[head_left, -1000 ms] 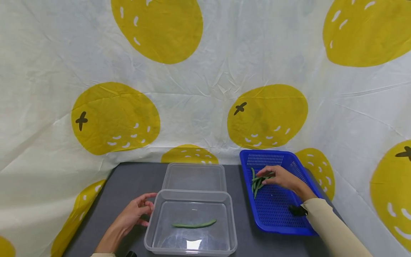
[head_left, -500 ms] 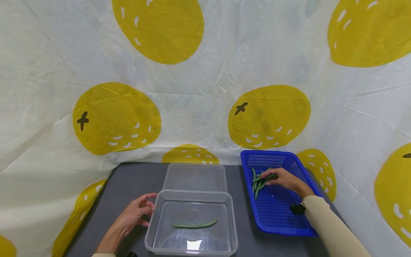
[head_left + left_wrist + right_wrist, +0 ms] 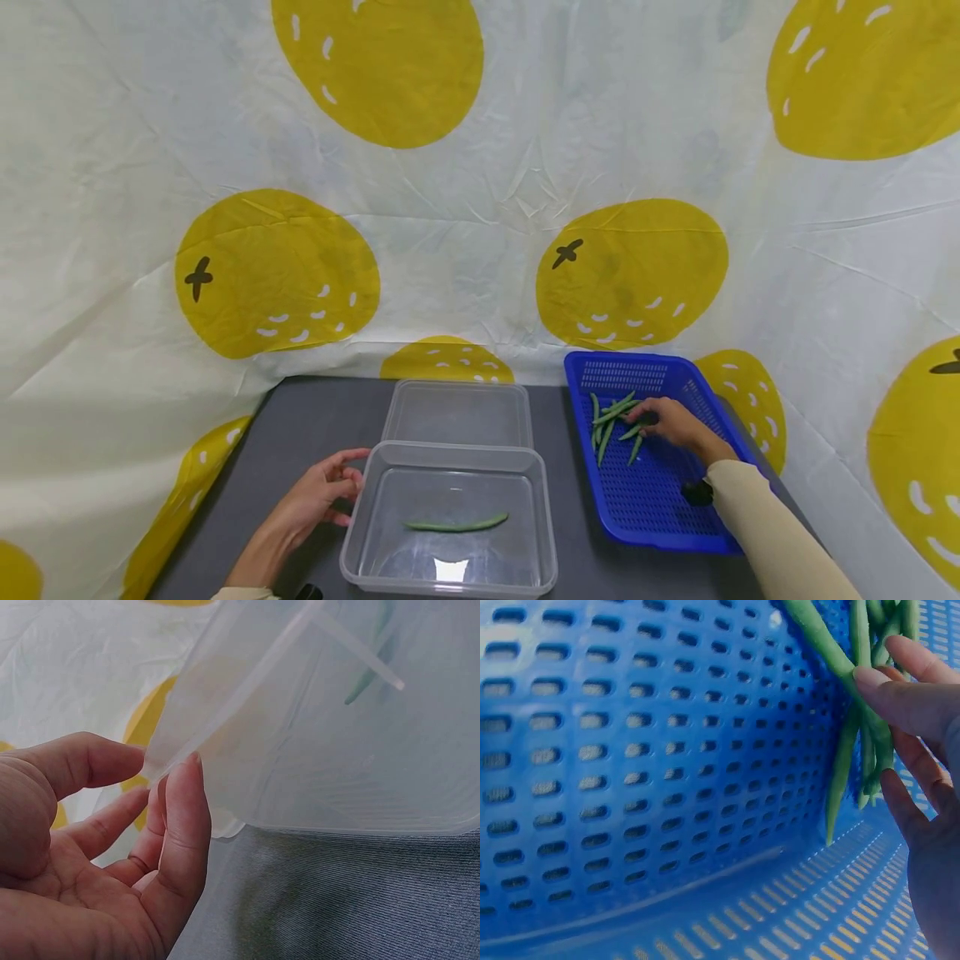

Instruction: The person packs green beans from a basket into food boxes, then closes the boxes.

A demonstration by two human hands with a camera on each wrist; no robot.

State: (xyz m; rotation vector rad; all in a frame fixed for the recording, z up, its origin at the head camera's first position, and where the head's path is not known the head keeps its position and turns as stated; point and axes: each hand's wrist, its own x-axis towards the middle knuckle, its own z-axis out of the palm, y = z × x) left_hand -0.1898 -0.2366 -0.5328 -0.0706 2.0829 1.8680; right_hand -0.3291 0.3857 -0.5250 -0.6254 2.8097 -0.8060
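Right fingers (image 3: 911, 703) pinch a green bean (image 3: 823, 639), now beside the heap (image 3: 613, 411); relaxed left fingers (image 3: 186, 832) touch the box (image 3: 457, 456).

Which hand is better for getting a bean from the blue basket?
Probably the right hand: it's down at the green beans inside the blue basket, while the left hand is over by the clear box.
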